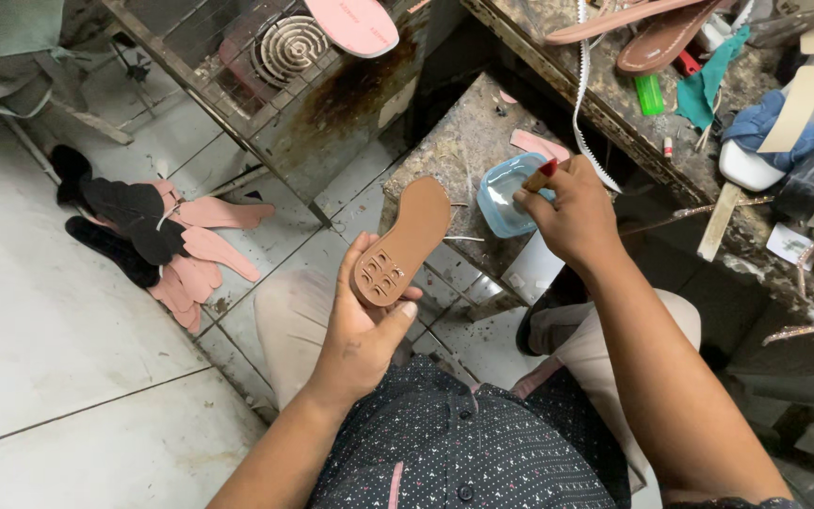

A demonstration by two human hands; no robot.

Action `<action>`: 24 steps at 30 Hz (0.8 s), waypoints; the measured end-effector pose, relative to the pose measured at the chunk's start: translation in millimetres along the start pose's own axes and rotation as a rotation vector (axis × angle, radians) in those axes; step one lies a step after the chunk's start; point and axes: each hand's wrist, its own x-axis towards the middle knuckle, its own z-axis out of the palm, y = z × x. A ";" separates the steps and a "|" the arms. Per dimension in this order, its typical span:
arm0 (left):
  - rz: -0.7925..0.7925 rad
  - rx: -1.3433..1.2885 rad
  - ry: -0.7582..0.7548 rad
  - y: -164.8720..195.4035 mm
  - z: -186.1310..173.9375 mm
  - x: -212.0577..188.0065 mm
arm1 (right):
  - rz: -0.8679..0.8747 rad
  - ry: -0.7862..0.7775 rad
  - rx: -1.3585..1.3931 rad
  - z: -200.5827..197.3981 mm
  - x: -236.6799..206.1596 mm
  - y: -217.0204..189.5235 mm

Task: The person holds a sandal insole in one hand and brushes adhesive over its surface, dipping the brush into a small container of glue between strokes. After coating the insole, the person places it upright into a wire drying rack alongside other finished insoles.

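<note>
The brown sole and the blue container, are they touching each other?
Apart. The head view shows the brown sole raised in the left hand, with stained bench surface visible between it and the blue container.

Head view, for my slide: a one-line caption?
Left hand holds a tan sole; right hand dips a brush into a blue tub.

The tan sole (405,240) is looking like matt moulded rubber with a ribbed heel; the blue tub (504,193) is showing translucent glossy plastic; the stone block (468,141) is looking rough and stained; the floor tiles (40,320) are gleaming smooth.
</note>
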 end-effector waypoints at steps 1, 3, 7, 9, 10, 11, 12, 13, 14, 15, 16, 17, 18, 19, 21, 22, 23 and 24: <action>-0.021 0.006 0.020 1.5 1.4 0.7 | -0.028 0.007 -0.013 1.7 1.3 0.7; -0.067 0.018 0.058 4.8 4.0 1.3 | -0.075 0.022 0.035 -0.2 -0.7 -1.3; 0.148 0.081 0.070 18.2 3.0 -4.1 | -0.022 0.136 0.211 -17.5 -19.2 -12.5; 0.164 0.072 0.079 28.8 -0.3 -8.5 | -0.128 0.131 0.092 -26.8 -29.4 -19.3; 0.179 0.045 0.066 33.5 -0.3 -9.6 | -0.183 0.132 0.031 -31.4 -33.5 -22.8; 0.193 0.018 0.057 38.3 -0.2 -11.8 | 0.033 0.033 0.156 -35.4 -37.3 -27.0; 0.207 -0.006 0.052 43.1 0.3 -14.2 | 0.246 -0.074 0.280 -39.9 -40.9 -31.7; 0.198 -0.009 0.035 47.6 1.2 -16.5 | 0.456 -0.186 0.402 -44.2 -44.9 -37.8; 0.190 -0.011 0.020 51.4 3.0 -18.9 | 0.331 -0.131 0.622 -48.3 -51.2 -45.7; 0.179 -0.013 0.005 54.4 5.7 -21.5 | 0.203 -0.078 0.839 -53.9 -60.5 -55.2; 0.184 -0.061 -0.032 56.5 9.0 -23.1 | 0.073 -0.023 1.052 -61.0 -68.8 -64.8; 0.188 -0.109 -0.072 57.9 12.8 -24.4 | -0.035 -0.034 1.019 -68.3 -77.5 -75.4; 0.193 -0.156 -0.114 59.5 15.9 -25.7 | -0.143 -0.041 0.984 -74.3 -86.0 -86.9; 0.179 -0.170 -0.135 61.3 18.2 -27.4 | -0.182 -0.051 0.923 -80.2 -92.8 -98.2; 0.151 -0.200 -0.177 64.6 22.4 -30.2 | -0.258 -0.070 0.795 -90.0 -100.6 -118.4; 0.156 -0.192 -0.188 66.1 23.9 -31.7 | -0.275 -0.075 0.743 -93.3 -100.1 -126.3; 0.161 -0.184 -0.199 67.6 25.1 -33.6 | -0.291 -0.081 0.690 -95.9 -99.5 -133.4; 0.165 -0.176 -0.209 68.6 25.9 -34.3 | -0.305 -0.087 0.638 -97.6 -97.7 -139.2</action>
